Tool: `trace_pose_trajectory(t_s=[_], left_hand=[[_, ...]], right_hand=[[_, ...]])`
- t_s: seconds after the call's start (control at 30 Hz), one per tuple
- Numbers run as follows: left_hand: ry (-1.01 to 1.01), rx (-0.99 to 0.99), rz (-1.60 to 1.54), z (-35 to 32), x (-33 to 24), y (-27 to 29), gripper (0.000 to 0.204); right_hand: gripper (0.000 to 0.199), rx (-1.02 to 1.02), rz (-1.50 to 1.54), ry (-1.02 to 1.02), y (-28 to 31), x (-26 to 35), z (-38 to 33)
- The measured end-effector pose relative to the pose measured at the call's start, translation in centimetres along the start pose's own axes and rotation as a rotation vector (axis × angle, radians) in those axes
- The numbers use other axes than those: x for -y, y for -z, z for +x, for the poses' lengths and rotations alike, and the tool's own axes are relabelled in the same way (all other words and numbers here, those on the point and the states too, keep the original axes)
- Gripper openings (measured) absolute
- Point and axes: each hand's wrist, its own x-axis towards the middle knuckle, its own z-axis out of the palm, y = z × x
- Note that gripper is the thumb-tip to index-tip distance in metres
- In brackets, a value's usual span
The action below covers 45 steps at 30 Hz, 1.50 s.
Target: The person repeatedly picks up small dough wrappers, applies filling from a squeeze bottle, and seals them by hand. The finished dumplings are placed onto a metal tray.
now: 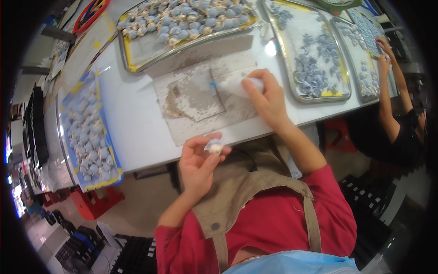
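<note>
Between the fingertips of my left hand point(195, 166) is a small figurine point(214, 146) with a cream-coloured lower part and a pale blue top. This hand is closed on it just off the table's near edge. My right hand point(270, 101) is wrapped round a white squeeze bottle point(237, 86). The bottle lies nearly level, its thin blue tip pointing left above a stained board point(182, 130). Grey, flaky residue covers much of that board. Part of the bottle is hidden by my fingers, and its tip is well apart from the figurine.
A metal tray point(148, 44) of similar figurines stands at the back. On the left lies a blue tray point(111, 137) with more. Loose blue pieces fill another tray point(292, 39) on the right. Beyond it, a co-worker's hands point(384, 52) are over further trays. Red stools point(89, 203) stand below.
</note>
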Motion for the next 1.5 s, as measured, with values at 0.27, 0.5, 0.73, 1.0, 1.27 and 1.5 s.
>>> trace_pose_trajectory(t_s=[0.27, 0.5, 0.73, 1.0, 1.27, 1.5], left_hand=[[0.127, 0.017, -0.063, 1.0, 0.2, -0.7, 0.035], [0.159, 0.039, 0.010, 0.8, 0.5, -1.8, 0.034], [0.173, 0.020, 0.014, 0.7, 0.7, -2.2, 0.033], [0.207, -0.014, 0.028, 1.2, 1.4, -2.8, 0.036], [0.042, 0.056, -0.052, 1.2, 1.9, -2.6, 0.040], [-0.059, 0.098, 0.065, 0.8, 1.9, -1.9, 0.039]], right_hand=[[0.010, -0.261, -0.533, 0.238, 8.4, -4.0, 4.1], [0.014, 0.094, -1.103, 0.197, 11.3, -4.4, 7.7], [0.019, 0.077, -0.547, 0.281, 12.4, -6.1, 8.7], [0.018, -0.325, 0.142, 0.009, 9.7, -4.8, 4.7], [0.023, 0.285, 0.814, -0.300, 2.3, 2.6, -7.2], [0.025, 0.180, 0.474, 0.121, 0.4, 2.3, -8.4]])
